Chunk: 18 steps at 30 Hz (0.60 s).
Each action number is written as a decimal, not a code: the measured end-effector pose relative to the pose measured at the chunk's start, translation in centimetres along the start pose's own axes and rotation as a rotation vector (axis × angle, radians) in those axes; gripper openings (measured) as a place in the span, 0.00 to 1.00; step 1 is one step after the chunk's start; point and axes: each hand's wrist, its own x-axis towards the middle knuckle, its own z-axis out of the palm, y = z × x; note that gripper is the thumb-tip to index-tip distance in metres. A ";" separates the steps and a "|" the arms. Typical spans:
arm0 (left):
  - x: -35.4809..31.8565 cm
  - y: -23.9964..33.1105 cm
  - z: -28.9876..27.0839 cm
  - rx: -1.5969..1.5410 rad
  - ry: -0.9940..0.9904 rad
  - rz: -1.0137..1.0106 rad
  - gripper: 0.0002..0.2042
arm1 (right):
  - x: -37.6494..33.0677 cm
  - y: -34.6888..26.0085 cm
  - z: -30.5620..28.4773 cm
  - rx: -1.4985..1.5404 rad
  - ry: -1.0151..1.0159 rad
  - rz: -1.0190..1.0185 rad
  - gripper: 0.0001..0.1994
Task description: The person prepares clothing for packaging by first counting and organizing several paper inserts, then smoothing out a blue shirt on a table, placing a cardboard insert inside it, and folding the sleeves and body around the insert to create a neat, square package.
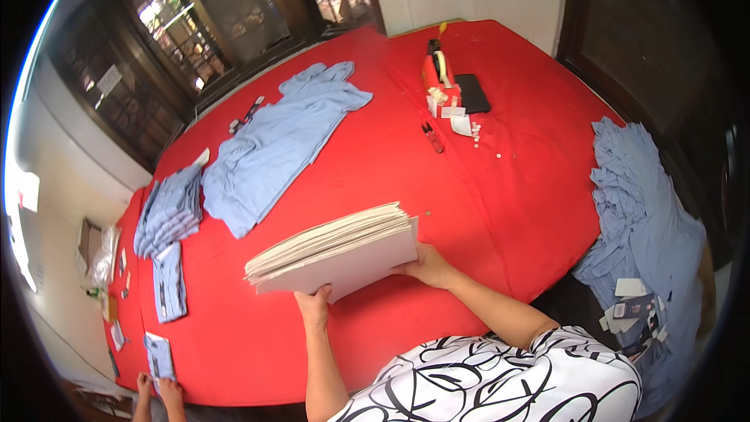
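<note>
A thick stack of white card sheets [336,254] is held on edge above the red table, its many layers showing along the top. My left hand [315,302] is closed on its lower near edge, thumb against the front sheet. At the right end my right hand [430,267] grips the stack, most of its fingers hidden behind or under the cards. Beyond the stack a light blue shirt [273,148] lies spread out on the red cloth [375,164].
Folded blue shirts [169,211] are piled at the left. A co-worker's hands [160,391] touch a folded shirt [158,355] at lower left. A tape dispenser [437,70], black tablet-like slab [472,94] and red snips [432,137] lie far right. Blue garments [641,203] heap at right.
</note>
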 end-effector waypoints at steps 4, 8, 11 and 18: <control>-1.1 -0.3 1.5 -0.106 0.137 0.093 0.33 | -2.5 -1.5 -0.1 -0.121 0.062 -0.016 0.30; -2.6 1.7 5.6 -0.274 0.013 -0.143 0.46 | -6.9 -3.4 -1.4 0.369 0.254 -0.242 0.32; -1.7 3.5 9.5 -0.302 -0.037 -0.182 0.39 | -8.6 -3.9 -3.7 0.765 0.310 -0.246 0.31; 0.6 18.0 21.0 0.215 -0.609 0.382 0.31 | -10.1 -5.8 -18.9 0.732 0.665 -0.386 0.26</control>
